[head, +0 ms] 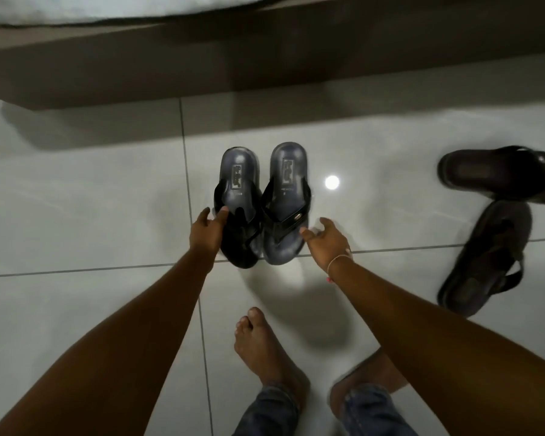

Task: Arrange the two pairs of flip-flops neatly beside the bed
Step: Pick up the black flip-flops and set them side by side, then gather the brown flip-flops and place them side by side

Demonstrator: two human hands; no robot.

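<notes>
Two dark blue-grey flip-flops with black straps lie side by side on the white floor tiles, heels toward the bed: the left one (238,184) and the right one (286,180). My left hand (207,229) touches the outer edge of the left flip-flop, fingers apart. Just off the right flip-flop's outer edge is my right hand (326,242), fingers spread, holding nothing. A second, dark brown pair lies askew at the far right: one flip-flop (497,174) lies crosswise, the other (488,259) lies diagonally below it.
The bed's brown base (265,58) runs across the top, with pale bedding (107,7) above it. My bare feet (266,350) stand on the tiles at the bottom centre. A ceiling light reflects off the floor (332,182).
</notes>
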